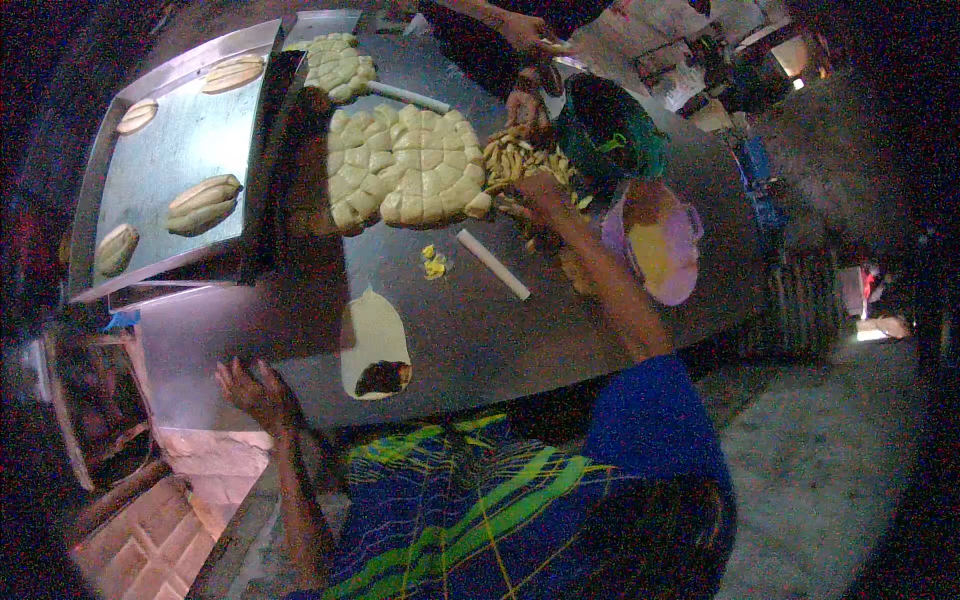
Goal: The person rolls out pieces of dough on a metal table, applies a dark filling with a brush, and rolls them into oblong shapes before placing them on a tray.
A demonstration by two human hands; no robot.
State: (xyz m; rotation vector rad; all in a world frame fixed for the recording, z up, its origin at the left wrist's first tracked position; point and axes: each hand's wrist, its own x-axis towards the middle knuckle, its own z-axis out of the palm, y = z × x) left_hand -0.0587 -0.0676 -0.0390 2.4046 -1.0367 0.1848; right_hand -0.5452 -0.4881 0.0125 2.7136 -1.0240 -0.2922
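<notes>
My left hand point(258, 392) is raised over the near left part of the table, fingers apart and holding nothing. To its right lies a long, flat strip of rolled dough point(375, 325) with a dark filling point(384, 378) on its near end. My right hand point(540, 195) reaches to a pile of small yellowish finger-shaped pieces point(525, 160); its fingertips are too dark to show whether they grip any. Left of the pile sits a slab of dough cut into portions point(410, 165). A white rolling stick point(493, 264) lies between the slab and me.
A metal tray point(150, 170) with several shaped dough pieces stands at left. A second cut dough slab point(335, 68) and another white stick point(408, 96) lie farther back. Right are a dark green basin point(610, 125) and a purple tub point(690, 240). Across the table, another person's hands point(528, 105) work.
</notes>
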